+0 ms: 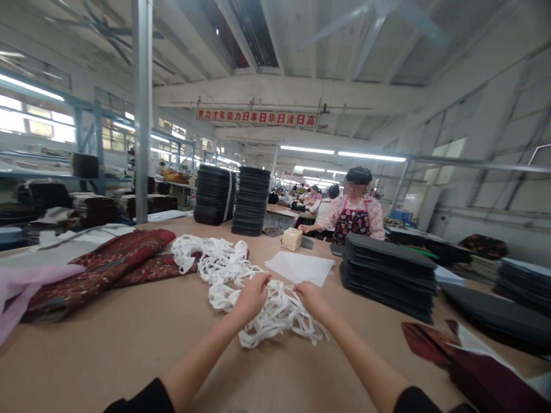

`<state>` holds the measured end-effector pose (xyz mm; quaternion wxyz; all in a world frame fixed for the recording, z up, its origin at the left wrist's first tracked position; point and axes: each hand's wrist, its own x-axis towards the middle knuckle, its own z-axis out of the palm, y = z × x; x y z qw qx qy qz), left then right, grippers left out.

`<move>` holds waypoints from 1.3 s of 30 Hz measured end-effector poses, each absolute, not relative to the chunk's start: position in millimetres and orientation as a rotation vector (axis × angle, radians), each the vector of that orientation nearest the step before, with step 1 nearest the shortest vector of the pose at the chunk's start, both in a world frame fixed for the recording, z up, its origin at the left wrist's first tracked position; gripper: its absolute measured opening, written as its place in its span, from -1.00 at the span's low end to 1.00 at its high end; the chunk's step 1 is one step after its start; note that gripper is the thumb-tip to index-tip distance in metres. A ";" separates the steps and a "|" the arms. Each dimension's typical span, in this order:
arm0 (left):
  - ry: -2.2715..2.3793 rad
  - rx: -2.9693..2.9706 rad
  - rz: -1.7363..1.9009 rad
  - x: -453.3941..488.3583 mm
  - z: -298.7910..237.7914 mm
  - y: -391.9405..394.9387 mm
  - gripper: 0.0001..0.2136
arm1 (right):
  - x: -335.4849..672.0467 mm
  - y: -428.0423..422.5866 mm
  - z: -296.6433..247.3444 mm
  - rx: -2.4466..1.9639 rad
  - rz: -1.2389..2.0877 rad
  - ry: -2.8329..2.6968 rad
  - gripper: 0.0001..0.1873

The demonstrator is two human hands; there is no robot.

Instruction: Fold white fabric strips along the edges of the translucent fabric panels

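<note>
A tangled heap of white fabric strips (286,315) lies on the brown table in front of me. Over its upper part, my left hand (253,295) is closed in a pinch on a white strip. My right hand (312,299), just to the right of the heap, is also closed, its fingertips pinching white strip. The two hands are a short way apart, with loops of strip between and below them. Exactly which strip each one grips is hard to make out. More strips (215,255) trail toward the back left.
White sheets (299,267) and a cream-coloured block (291,239) lie beyond the heap. Black panels are stacked at right (387,275) and at the back (251,201). Red patterned fabric (99,269) covers the left side. A person in an apron (357,218) is across the table.
</note>
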<state>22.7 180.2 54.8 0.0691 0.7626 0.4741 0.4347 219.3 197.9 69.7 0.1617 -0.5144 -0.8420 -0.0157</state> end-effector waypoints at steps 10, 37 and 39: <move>1.515 2.293 1.014 20.3 16.5 182.3 -0.48 | 184.8 210.6 59.7 -1.350 0.138 -2.397 -0.88; 0.681 1.354 0.977 78.2 70.3 70.4 -0.71 | 300.3 -5.2 116.9 -1.669 0.322 -2.137 -0.68; 0.709 1.359 0.963 67.6 72.7 65.8 -0.71 | 315.0 -10.0 111.3 -1.642 0.320 -2.147 -0.68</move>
